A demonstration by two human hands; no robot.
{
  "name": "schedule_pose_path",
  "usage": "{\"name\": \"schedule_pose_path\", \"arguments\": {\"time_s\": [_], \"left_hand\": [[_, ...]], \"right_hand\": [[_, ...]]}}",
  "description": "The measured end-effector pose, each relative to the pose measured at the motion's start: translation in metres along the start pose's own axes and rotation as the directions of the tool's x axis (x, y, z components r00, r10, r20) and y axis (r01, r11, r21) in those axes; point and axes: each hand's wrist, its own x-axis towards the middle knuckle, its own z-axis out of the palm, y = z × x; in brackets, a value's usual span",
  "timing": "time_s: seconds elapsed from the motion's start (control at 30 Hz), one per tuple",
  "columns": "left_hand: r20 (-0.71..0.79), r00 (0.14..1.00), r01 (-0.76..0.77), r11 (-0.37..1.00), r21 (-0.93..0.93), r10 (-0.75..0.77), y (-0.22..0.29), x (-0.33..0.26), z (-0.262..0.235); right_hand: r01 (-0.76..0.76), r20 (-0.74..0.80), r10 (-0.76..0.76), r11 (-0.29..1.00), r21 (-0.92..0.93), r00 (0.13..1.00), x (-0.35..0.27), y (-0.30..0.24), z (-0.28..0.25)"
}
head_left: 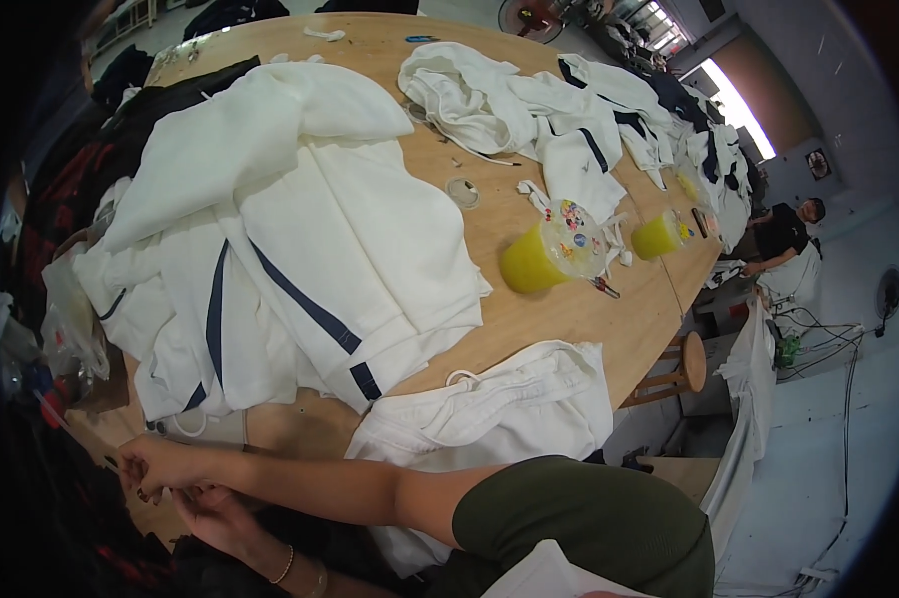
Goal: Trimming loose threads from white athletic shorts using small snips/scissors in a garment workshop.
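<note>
At the lower left, my right hand (160, 466) is closed, its fingers curled together. A thin dark tip (112, 462) pokes out beside it; what it belongs to is too small to tell. Just below, my left hand (215, 518), with a bracelet at the wrist, has its fingers pinched close to the right hand. Whatever lies between the fingers is hidden. Beyond the hands is a stack of white garments (360, 234) with navy stripes. One white garment (499, 409) lies at the table's near edge, beside my right arm in its olive sleeve.
A cup of yellow drink (534, 259) with a sticker-covered lid stands on the wooden table (459, 344), a second cup (653, 237) behind it. More white garments (469, 100) lie far back. A plastic bag (71, 324) is at left, a stool (690, 364) at right. Another person (790, 231) stands farther right.
</note>
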Motion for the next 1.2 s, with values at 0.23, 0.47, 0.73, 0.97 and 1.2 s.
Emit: {"name": "schedule_pose_path", "arguments": {"time_s": [0.23,0.47,0.73,0.97,1.2], "left_hand": [[-0.100,0.986,-0.132,0.991,0.021,0.133,-0.023,-0.010,0.022],[-0.193,0.875,-0.375,0.875,0.308,0.443,-0.021,-0.022,0.078],[0.033,0.895,-0.385,0.734,0.560,0.444,-0.025,-0.017,0.084],[0.276,0.947,-0.313,0.687,0.656,0.167,-0.030,-0.024,0.085],[0.262,0.946,-0.324,0.626,0.710,0.192,-0.051,-0.009,0.069]], "right_hand": [[-0.128,0.071,0.115,0.966,0.224,0.991,-0.011,-0.020,0.004],[-0.032,-0.033,0.025,0.973,-0.229,0.999,-0.011,-0.051,0.013],[-0.160,-0.062,0.147,0.912,-0.377,0.987,-0.032,-0.066,0.005],[0.071,-0.157,-0.188,0.830,-0.554,0.970,-0.041,-0.160,0.004],[0.577,0.005,-0.807,0.417,-0.703,0.590,-0.128,-0.384,-0.007]]}}
